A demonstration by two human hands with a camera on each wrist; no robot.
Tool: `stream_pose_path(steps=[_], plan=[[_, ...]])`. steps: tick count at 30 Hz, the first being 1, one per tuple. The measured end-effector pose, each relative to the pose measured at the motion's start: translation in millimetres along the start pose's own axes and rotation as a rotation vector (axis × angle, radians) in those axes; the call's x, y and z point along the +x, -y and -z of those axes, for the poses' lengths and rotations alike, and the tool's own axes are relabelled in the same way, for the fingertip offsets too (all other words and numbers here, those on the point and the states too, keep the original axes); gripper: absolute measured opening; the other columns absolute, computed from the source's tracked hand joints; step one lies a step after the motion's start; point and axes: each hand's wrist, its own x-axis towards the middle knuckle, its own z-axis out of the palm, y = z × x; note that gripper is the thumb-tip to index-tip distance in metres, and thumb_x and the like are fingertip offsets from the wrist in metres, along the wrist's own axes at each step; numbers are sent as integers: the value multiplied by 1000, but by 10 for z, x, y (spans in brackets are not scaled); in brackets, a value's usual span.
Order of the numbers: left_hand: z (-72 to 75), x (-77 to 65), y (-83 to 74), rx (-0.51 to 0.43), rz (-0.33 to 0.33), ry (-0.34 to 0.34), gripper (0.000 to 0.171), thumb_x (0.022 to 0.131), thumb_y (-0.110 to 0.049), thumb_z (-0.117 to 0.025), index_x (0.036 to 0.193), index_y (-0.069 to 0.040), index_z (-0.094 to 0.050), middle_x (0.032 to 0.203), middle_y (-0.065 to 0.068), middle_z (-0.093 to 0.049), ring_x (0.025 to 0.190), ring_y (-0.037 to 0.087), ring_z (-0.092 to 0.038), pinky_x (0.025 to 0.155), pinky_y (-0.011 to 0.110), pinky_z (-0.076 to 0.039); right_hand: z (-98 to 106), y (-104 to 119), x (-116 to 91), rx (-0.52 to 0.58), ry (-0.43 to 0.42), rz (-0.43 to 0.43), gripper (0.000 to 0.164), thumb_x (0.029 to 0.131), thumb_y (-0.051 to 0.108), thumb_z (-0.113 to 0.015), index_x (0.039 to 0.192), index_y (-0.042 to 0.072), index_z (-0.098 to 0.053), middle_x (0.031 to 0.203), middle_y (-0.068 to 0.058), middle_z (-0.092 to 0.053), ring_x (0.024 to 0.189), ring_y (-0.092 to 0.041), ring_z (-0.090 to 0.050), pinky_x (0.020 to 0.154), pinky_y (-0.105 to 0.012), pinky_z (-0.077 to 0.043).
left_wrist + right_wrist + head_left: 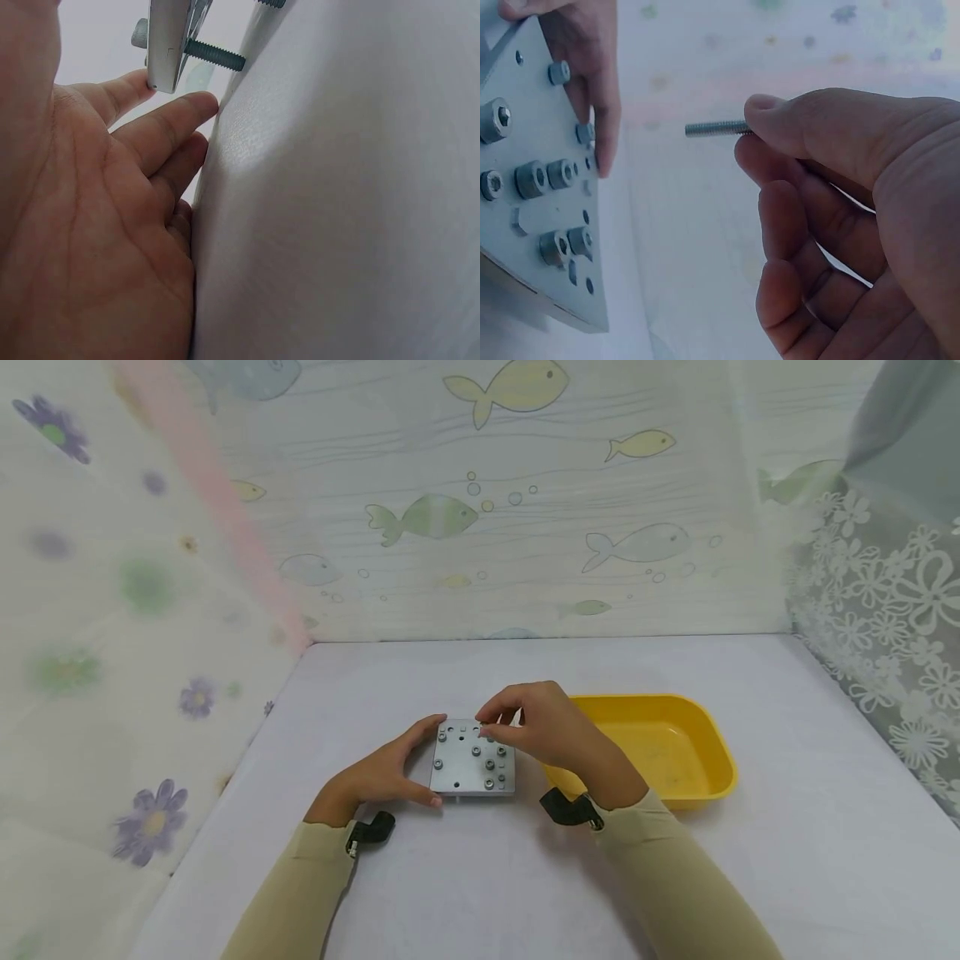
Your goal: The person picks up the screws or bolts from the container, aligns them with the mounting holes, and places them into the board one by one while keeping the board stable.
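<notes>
A square metal plate (463, 768) sits in front of me, studded with several socket head screws (531, 178) and dotted with holes. Threaded shanks (216, 55) stick out from its underside. My left hand (378, 774) grips the plate at its left side, thumb along the front edge and index finger at the back-left corner. In the right wrist view my right hand (825, 165) pinches a screw (714, 129) between thumb and index finger; its threaded end points at the plate and its other end is hidden by the fingertips. From the head view, that hand hovers over the plate's back-right part.
A yellow plastic tray (705, 752) stands to the right, partly behind my right wrist. White cloth covers the table (450, 893). Printed curtains (480, 577) hang along the back and left, and a lace one (892, 635) on the right.
</notes>
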Motion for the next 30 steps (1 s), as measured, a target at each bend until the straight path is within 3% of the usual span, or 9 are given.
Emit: stream_pose_path(steps=[6, 16, 30], plan=[[-2, 2, 7, 2, -3, -2, 128, 64, -44, -98, 165, -36, -19, 170, -12, -24, 160, 17, -16, 128, 58, -12, -100, -2, 16, 6, 36, -20, 18, 92, 24, -80, 110, 24, -77, 90, 16, -71, 83, -4, -63, 76, -27, -55], [13, -10, 28, 4, 1, -2, 126, 64, -45, -98, 164, -39, -20, 170, -11, -23, 159, 18, -17, 127, 61, -14, -289, 40, 47, 30, 161, -62, 16, 94, 22, -77, 109, 20, -80, 91, 17, -72, 85, -9, -61, 73, -26, -55], [14, -24, 28, -10, 5, 7, 127, 65, -47, -97, 164, -39, -19, 171, -9, -20, 160, 18, -14, 127, 62, -13, -524, 6, 71, -24, 197, 2, 10, 92, 19, -78, 102, 19, -82, 87, 19, -72, 82, -4, -62, 74, -23, -54]])
